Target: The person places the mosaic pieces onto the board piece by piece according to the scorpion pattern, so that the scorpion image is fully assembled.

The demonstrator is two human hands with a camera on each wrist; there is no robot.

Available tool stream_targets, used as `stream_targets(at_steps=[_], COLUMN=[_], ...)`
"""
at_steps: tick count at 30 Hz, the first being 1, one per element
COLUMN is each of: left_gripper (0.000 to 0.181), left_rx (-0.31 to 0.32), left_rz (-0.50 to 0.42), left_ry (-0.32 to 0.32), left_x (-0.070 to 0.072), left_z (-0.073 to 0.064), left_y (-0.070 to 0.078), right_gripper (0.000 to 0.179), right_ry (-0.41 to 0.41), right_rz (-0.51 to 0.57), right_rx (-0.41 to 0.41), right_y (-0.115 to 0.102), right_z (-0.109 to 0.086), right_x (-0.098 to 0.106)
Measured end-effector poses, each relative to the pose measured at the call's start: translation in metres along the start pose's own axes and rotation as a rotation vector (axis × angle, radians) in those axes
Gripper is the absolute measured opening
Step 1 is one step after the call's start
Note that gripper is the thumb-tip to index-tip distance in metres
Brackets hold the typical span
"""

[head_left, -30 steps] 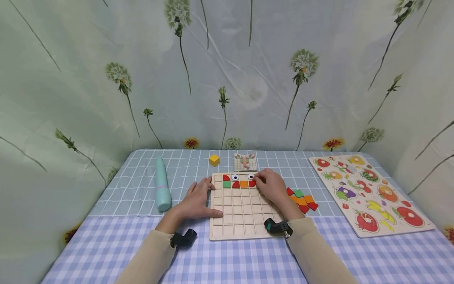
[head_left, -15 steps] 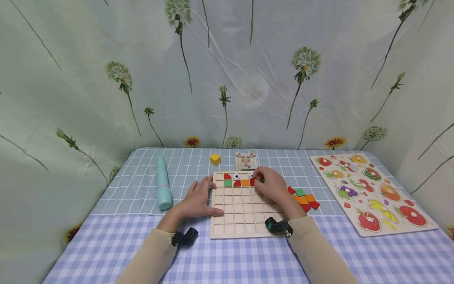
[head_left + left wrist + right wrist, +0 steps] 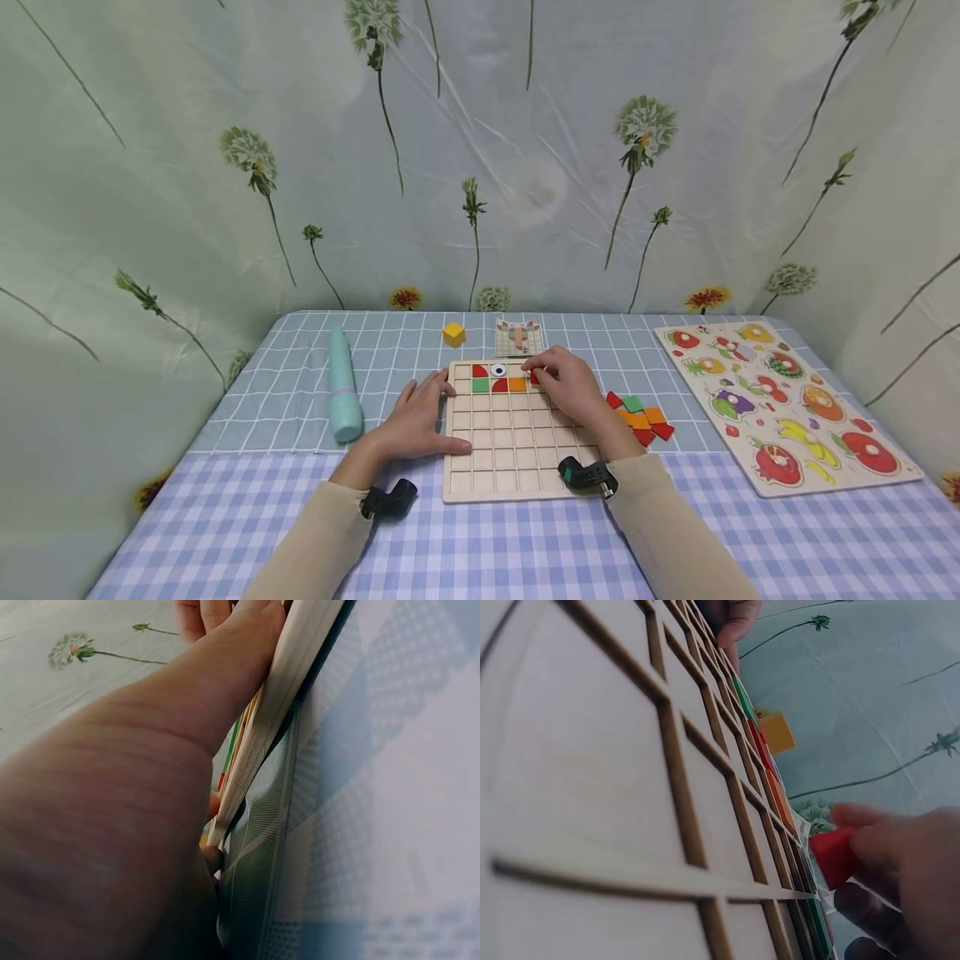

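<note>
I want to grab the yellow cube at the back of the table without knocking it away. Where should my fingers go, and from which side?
Pinch the yellow cube on two opposite flat faces, probably its left and right sides, coming down from above. It sits flat and alone on the tablecloth, with open space around it. The pattern card lies well to its right, so fingers should have room.

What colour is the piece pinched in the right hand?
Red; the piece in the right hand shows best in the right wrist view.

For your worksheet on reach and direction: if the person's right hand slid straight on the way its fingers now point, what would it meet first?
Probably the small pattern card, lying just beyond the grid board; the right hand points away over its far edge, though depth is unclear.
</note>
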State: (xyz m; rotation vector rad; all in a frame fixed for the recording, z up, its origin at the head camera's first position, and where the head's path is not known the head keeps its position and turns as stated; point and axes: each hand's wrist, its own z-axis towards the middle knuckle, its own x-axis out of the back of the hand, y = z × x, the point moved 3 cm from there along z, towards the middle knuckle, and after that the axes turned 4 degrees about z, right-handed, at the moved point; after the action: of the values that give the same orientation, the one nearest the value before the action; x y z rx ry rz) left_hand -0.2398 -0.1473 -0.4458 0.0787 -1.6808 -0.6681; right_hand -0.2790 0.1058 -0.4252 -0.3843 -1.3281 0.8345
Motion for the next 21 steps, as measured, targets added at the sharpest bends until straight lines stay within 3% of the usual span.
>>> stream_targets(at_steps=[9,21], left_gripper=[0.084,0.084], left_rx=[-0.006,-0.017], left_rz=[-0.006,-0.006], left_ry=[0.004,0.01], left_x=[0.0006,0.0001], left_z=[0.0006,0.0011], left_y=[0.0004,0.0], right_gripper=[0.01,0.008], right_ry=[0.002,-0.002], right_rz=[0.032,-0.002], right_rx=[-0.035,-0.032], right_y=[0.0062,0.0064], right_z=[0.0013,0.0], right_x=[-0.0031,-0.002])
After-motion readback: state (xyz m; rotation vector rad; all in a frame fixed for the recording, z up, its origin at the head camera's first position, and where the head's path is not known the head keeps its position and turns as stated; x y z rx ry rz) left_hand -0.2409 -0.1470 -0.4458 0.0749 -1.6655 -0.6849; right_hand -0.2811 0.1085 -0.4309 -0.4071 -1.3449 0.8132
